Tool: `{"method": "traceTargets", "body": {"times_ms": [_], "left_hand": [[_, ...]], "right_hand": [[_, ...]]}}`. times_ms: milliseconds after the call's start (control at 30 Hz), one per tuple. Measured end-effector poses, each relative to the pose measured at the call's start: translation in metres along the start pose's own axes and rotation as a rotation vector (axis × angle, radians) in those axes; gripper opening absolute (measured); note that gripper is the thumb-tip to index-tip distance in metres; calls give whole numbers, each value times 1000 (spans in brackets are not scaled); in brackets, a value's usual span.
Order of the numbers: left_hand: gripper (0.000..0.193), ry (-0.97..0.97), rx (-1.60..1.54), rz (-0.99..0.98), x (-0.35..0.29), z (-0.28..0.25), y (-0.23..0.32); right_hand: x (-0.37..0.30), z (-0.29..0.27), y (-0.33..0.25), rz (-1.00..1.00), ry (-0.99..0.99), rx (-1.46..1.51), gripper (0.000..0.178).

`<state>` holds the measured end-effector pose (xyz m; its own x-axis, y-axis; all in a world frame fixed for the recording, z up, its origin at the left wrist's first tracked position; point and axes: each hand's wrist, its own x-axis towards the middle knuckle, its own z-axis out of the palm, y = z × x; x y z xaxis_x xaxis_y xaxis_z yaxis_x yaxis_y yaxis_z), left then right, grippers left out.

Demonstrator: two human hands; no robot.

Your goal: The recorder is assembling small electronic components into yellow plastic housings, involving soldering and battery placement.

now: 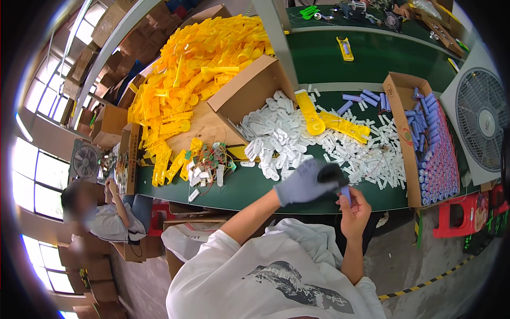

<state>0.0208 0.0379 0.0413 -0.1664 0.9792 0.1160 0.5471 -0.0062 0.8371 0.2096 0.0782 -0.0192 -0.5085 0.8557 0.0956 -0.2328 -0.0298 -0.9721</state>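
My left hand (306, 183), in a grey glove with dark fingertips, is over the near edge of the green table with its fingers curled. Whatever those fingers hold is hidden and blurred. Close against it, my bare right hand (355, 213) pinches a purple cylindrical battery cell (346, 192) between thumb and fingers. Beyond the hands lie a heap of white plastic covers (276, 135) and a spread of small white plastic pieces (366, 159). Two yellow plastic housings (309, 112) (345, 126) rest on top of these.
A carton of purple battery cells (438, 175) stands at the right, beside a grey fan (481, 106). Yellow housings (207, 48) are piled at the far left. Wired circuit boards (215, 159) lie nearer. A tipped carton (249, 87) backs the white covers. Another person (117, 215) sits at left.
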Motion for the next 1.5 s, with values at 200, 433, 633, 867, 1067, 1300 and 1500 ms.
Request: {"method": "traceTargets", "body": {"times_ms": [200, 433, 633, 867, 1067, 1300, 1500], "left_hand": [[51, 386, 892, -113, 70, -26, -49], [36, 280, 825, -177, 71, -38, -64], [33, 389, 762, -181, 63, -36, -58], [24, 620, 548, 213, 7, -53, -23], [29, 420, 271, 100, -79, -51, -18], [30, 79, 169, 36, -92, -20, -34], [53, 87, 390, 67, -85, -14, -1]], "right_hand": [[24, -8, -14, 41, 176, 160, 26], [36, -32, -17, 1, 299, 46, 18], [51, -45, -23, -79, 433, -231, 5], [43, -25, -20, 41, 315, -544, 10], [49, -2, -23, 94, 224, -1150, 45], [59, -12, -30, 89, 128, -1206, 29], [71, -27, -44, 215, 14, -698, 17]]}}
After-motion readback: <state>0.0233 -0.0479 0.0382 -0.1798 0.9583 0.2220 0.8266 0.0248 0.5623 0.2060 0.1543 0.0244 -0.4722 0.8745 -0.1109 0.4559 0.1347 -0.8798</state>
